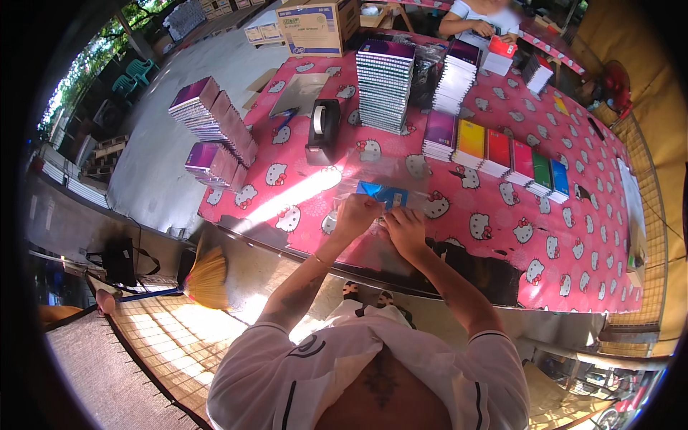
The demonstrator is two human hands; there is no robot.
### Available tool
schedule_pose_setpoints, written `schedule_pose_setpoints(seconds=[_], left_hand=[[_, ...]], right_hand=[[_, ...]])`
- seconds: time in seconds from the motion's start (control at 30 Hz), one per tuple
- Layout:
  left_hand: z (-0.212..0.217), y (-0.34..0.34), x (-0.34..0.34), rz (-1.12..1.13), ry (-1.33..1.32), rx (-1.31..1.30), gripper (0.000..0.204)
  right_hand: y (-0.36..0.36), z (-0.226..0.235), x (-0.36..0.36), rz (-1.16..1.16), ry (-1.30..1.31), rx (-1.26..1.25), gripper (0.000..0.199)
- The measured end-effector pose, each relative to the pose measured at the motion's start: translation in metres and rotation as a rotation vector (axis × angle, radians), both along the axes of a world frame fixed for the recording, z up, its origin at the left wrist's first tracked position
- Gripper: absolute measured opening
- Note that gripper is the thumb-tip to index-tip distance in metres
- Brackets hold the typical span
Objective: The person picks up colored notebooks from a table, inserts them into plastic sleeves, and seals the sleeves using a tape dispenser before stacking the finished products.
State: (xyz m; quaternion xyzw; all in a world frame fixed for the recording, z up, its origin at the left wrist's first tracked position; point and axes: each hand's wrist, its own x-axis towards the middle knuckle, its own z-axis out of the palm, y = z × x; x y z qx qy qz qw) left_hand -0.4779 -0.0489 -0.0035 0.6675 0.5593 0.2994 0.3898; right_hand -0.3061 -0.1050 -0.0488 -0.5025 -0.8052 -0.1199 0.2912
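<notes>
A blue notebook (393,195) lies near the table's front edge, in what looks like a clear plastic sleeve (349,185). My left hand (358,215) is closed in a pinch at the notebook's near left corner, apparently on the sleeve. Just beside it, my right hand (405,229) has its fingers bent over the near edge of the notebook and sleeve. The fingertips of both hands are partly hidden. Beyond the hands stands a black tape dispenser (323,132) with a pale roll.
Tall notebook stacks (385,89) stand behind, and purple stacks (213,129) at the left. A row of coloured notebook piles (498,152) runs along the right. A cardboard box (315,30) is at the back. Across the pink-covered table (480,226), another person (480,25) handles a red notebook.
</notes>
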Motion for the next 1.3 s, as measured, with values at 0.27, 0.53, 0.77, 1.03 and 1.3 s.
schedule_pose_setpoints(seconds=[0.27,0.53,0.77,1.03,1.3], left_hand=[[-0.02,-0.012,0.008,0.045,0.63,0.17,0.046],[-0.035,-0.047,-0.001,-0.143,0.644,0.685,0.034],[-0.015,-0.03,-0.012,-0.166,0.208,0.771,0.043],[-0.045,0.04,-0.048,0.123,-0.208,0.332,0.037],[-0.02,0.189,-0.154,0.205,-0.294,-0.214,0.023]], right_hand=[[-0.001,0.001,0.008,-0.01,0.04,-0.052,0.039],[0.037,0.023,0.025,0.096,0.091,-0.304,0.055],[0.113,0.089,0.075,0.08,0.577,-1.337,0.081],[0.06,0.111,0.057,0.144,0.662,-0.773,0.062],[0.035,0.161,0.019,0.231,0.304,-0.219,0.023]])
